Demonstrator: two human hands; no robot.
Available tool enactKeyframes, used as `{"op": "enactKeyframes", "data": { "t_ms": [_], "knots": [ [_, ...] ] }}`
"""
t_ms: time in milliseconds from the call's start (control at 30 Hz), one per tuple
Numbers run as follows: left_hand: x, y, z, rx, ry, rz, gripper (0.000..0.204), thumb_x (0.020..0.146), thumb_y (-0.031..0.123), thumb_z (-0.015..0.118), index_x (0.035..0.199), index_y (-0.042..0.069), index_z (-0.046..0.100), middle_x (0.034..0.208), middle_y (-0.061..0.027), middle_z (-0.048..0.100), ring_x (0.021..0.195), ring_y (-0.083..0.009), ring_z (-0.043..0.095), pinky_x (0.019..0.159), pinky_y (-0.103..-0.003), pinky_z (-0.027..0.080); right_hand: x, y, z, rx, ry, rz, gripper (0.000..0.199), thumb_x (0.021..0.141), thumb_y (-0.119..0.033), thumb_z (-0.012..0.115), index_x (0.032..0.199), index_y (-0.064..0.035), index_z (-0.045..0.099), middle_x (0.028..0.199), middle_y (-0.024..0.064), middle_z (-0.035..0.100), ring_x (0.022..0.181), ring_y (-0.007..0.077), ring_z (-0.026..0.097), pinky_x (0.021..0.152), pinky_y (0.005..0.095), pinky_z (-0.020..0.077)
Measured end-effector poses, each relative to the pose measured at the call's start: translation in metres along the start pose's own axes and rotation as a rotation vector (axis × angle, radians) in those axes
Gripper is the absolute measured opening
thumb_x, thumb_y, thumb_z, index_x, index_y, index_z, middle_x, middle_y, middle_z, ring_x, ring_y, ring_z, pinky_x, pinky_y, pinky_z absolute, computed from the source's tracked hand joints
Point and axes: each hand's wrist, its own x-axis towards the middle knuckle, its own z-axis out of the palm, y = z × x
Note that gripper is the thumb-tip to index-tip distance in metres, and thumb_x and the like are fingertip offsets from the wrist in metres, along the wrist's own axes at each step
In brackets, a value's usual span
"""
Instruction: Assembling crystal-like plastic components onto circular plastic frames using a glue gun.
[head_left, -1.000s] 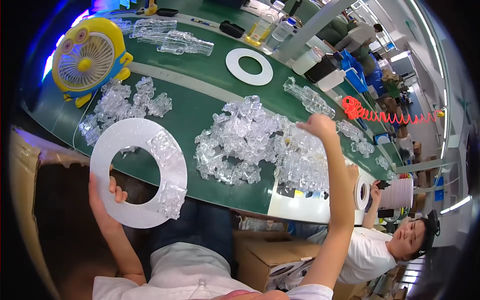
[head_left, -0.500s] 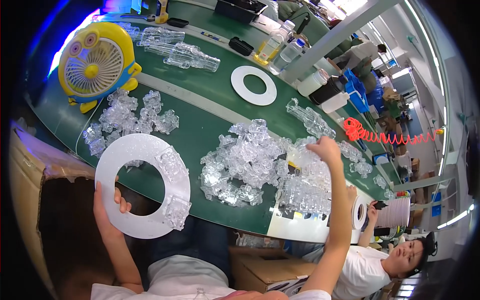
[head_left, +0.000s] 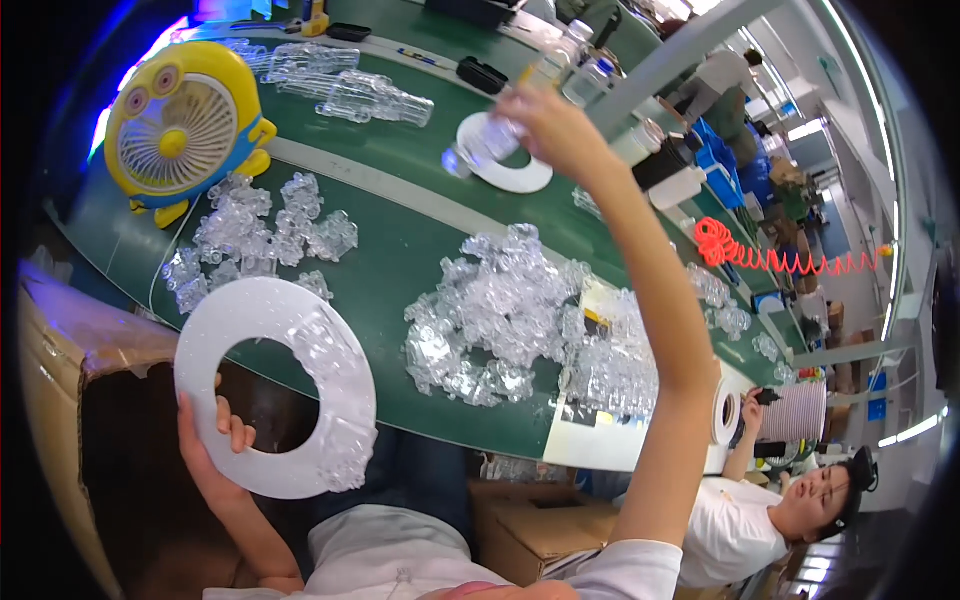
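My left hand (head_left: 232,432) is closed round the lower left rim of a flat white ring (head_left: 222,325), held tilted over the table's near edge. Clear plastic pieces (head_left: 345,425) lie along the ring's right side. Raised across the table is my right hand (head_left: 535,118), its fingers pinched on a clear plastic part (head_left: 490,142) smeared by motion. That part is above a second white ring (head_left: 520,180) lying on the table and hides some of it. A heap of clear plastic parts (head_left: 490,310) sits between my arms.
A yellow fan (head_left: 180,130) stands at the far left, with more clear parts (head_left: 265,235) in front. Bottles (head_left: 585,80) line the back. A coiled red hose (head_left: 740,250) hangs at right. A co-worker (head_left: 740,520) sits to the right; an open cardboard box (head_left: 95,310) is at left.
My right hand has gone from the clear parts at right to above the second ring, up and leftward, carrying a clear part. The held ring has shifted slightly down and left.
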Motion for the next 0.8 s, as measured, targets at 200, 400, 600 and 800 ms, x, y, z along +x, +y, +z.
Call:
{"op": "enactKeyframes", "data": {
  "t_ms": [200, 400, 600, 800],
  "knots": [
    [0.006, 0.001, -0.006, 0.006, -0.033, -0.053, 0.046, 0.095, 0.041, 0.036, 0.113, 0.001, 0.047, 0.056, -0.0035, 0.045, 0.039, -0.0156, 0.047, 0.043, -0.028, 0.038, -0.020, -0.010, 0.071, 0.090, -0.123, -0.066, 0.031, 0.071, 0.001, 0.055, 0.097, -0.0161, 0.058, 0.109, 0.0027, 0.053, 0.110, 0.0219, 0.050, 0.073, 0.0328, 0.0534],
    [0.017, -0.007, 0.002, 0.009, -0.091, -0.126, 0.047, 0.094, 0.041, 0.036, 0.112, -0.001, 0.048, 0.057, -0.0042, 0.047, 0.039, -0.0169, 0.048, 0.045, -0.029, 0.039, -0.029, -0.008, 0.076, 0.292, -0.108, 0.016, 0.039, 0.069, 0.002, 0.056, 0.104, -0.0164, 0.055, 0.118, 0.0041, 0.050, 0.113, 0.0249, 0.049, 0.075, 0.0349, 0.0520],
    [0.022, -0.011, 0.007, 0.008, -0.054, -0.117, 0.046, 0.094, 0.040, 0.038, 0.110, -0.001, 0.049, 0.055, -0.0041, 0.048, 0.039, -0.0167, 0.049, 0.043, -0.028, 0.039, -0.006, -0.032, 0.079, 0.475, 0.094, 0.628, 0.056, 0.070, -0.029, 0.071, 0.116, -0.0119, 0.046, 0.119, 0.0167, 0.048, 0.106, 0.0317, 0.053, 0.086, 0.0382, 0.0452],
    [0.023, -0.012, 0.006, -0.016, -0.021, -0.099, 0.045, 0.095, 0.039, 0.037, 0.110, -0.001, 0.049, 0.055, -0.0038, 0.048, 0.038, -0.0157, 0.048, 0.042, -0.027, 0.039, 0.003, -0.043, 0.109, 0.482, -0.122, 0.742, 0.076, 0.054, -0.021, 0.081, 0.116, -0.0113, 0.038, 0.111, 0.0215, 0.042, 0.088, 0.0424, 0.057, 0.081, 0.0417, 0.0486]
  ]
}}
